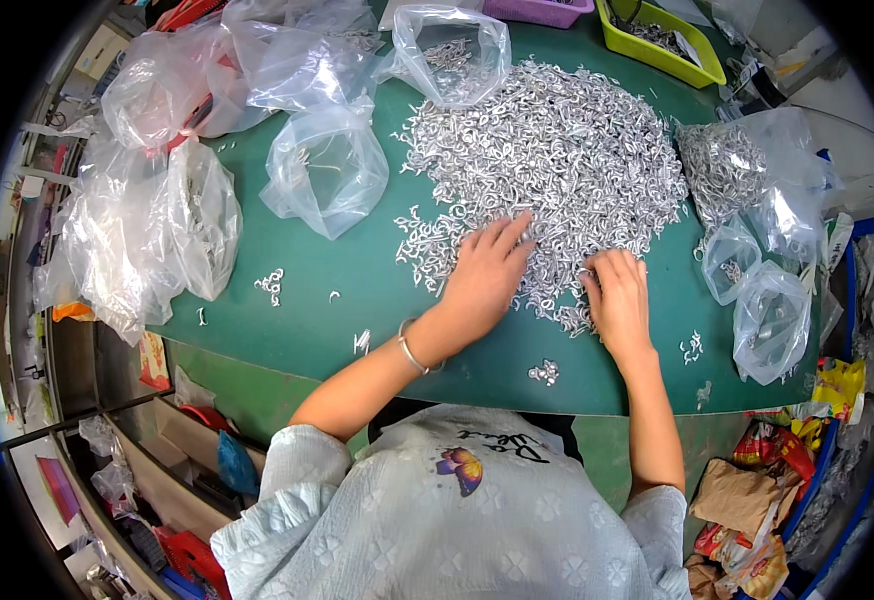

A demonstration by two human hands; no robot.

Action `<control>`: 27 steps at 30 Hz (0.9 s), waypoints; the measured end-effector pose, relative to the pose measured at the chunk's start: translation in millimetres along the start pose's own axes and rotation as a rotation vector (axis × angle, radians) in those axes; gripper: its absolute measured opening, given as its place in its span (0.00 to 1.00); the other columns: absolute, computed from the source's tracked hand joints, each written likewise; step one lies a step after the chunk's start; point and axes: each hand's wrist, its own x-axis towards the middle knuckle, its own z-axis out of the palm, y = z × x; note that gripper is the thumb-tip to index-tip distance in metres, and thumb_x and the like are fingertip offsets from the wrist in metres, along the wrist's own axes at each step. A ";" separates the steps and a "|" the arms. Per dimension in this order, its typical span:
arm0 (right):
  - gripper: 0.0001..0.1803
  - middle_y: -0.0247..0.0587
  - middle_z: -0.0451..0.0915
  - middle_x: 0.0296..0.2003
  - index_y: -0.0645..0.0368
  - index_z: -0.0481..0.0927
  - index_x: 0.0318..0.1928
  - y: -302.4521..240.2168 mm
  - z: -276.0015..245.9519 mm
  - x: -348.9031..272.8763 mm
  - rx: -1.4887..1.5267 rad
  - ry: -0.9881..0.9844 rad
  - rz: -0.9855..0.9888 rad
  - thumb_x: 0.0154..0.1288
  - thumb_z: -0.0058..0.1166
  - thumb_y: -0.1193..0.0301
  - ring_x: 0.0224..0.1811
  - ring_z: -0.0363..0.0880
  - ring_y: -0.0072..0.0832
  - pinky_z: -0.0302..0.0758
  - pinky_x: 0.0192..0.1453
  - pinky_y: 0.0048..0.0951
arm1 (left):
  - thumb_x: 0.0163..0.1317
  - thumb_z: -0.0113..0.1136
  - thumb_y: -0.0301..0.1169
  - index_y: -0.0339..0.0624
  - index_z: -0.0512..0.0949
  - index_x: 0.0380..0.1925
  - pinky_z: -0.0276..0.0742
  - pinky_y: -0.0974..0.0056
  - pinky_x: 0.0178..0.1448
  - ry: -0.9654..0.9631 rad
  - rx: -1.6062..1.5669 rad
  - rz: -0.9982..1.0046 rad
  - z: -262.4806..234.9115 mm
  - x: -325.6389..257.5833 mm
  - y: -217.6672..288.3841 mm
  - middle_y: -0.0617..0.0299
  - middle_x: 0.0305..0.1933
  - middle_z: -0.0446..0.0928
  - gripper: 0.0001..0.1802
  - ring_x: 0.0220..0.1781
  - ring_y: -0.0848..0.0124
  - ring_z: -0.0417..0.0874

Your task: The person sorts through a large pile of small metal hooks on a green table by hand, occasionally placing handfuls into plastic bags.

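Note:
A broad heap of small silver metal pieces [557, 150], many curved like hooks or rings, covers the middle of the green table. My left hand [487, 265] lies over the heap's near left edge, its fingers stretched and apart, with a bangle on the wrist. To its right, my right hand [617, 295] rests at the near right edge, fingers loosely bent and slightly apart, touching the pieces. I see nothing held in either hand. Small groups of pieces lie apart from the heap: one near the table's front edge [545, 373], another farther left [270, 285].
Clear plastic bags stand at the left [327, 180], behind the heap [449, 60] and at the right [772, 320]. A fuller bag of metal pieces [722, 170] leans at the right. Back right holds a yellow-green tray [662, 55] and a purple one [539, 10].

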 end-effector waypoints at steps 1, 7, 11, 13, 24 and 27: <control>0.08 0.38 0.74 0.36 0.59 0.78 0.36 -1.7 -0.8 0.2 -0.007 0.023 -0.019 0.55 0.62 0.75 0.42 0.71 0.37 0.65 0.47 0.37 | 0.55 0.61 0.23 0.38 0.77 0.46 0.63 0.52 0.64 -0.034 -0.022 0.026 -3.3 -8.4 3.7 0.53 0.68 0.65 0.16 0.65 0.54 0.68; 0.07 0.40 0.76 0.33 0.61 0.77 0.34 -0.9 -6.8 -3.5 0.038 0.041 -0.007 0.56 0.61 0.77 0.39 0.73 0.38 0.66 0.47 0.38 | 0.55 0.61 0.21 0.38 0.78 0.43 0.64 0.52 0.63 -0.071 -0.174 0.072 -15.0 -30.4 8.1 0.54 0.64 0.69 0.14 0.65 0.55 0.69; 0.06 0.41 0.78 0.30 0.62 0.77 0.33 9.3 -25.7 -0.6 0.288 0.073 0.113 0.55 0.61 0.80 0.34 0.75 0.40 0.70 0.43 0.37 | 0.57 0.60 0.22 0.40 0.75 0.52 0.63 0.52 0.66 0.029 -0.170 -0.072 -17.0 -12.1 4.8 0.54 0.64 0.68 0.21 0.67 0.53 0.67; 0.05 0.43 0.80 0.31 0.62 0.79 0.34 22.1 -57.9 18.7 0.218 0.318 0.049 0.57 0.60 0.80 0.35 0.79 0.39 0.74 0.41 0.35 | 0.58 0.60 0.23 0.42 0.70 0.59 0.60 0.50 0.68 -0.005 -0.083 -0.106 -9.3 -6.4 2.4 0.53 0.66 0.67 0.27 0.68 0.51 0.65; 0.08 0.40 0.84 0.34 0.58 0.84 0.42 151.2 -200.9 116.8 -0.406 0.606 0.221 0.65 0.59 0.69 0.37 0.81 0.30 0.75 0.46 0.32 | 0.60 0.59 0.23 0.41 0.75 0.54 0.63 0.49 0.67 -0.045 -0.060 -0.031 -17.4 -15.1 -3.4 0.54 0.63 0.69 0.20 0.65 0.52 0.68; 0.07 0.42 0.83 0.38 0.60 0.83 0.40 110.1 -163.0 97.9 -0.281 0.722 0.068 0.63 0.58 0.72 0.43 0.79 0.36 0.73 0.51 0.35 | 0.59 0.60 0.22 0.40 0.76 0.50 0.67 0.54 0.59 0.119 -0.071 -0.124 -22.6 -8.2 -19.3 0.54 0.55 0.74 0.18 0.56 0.54 0.74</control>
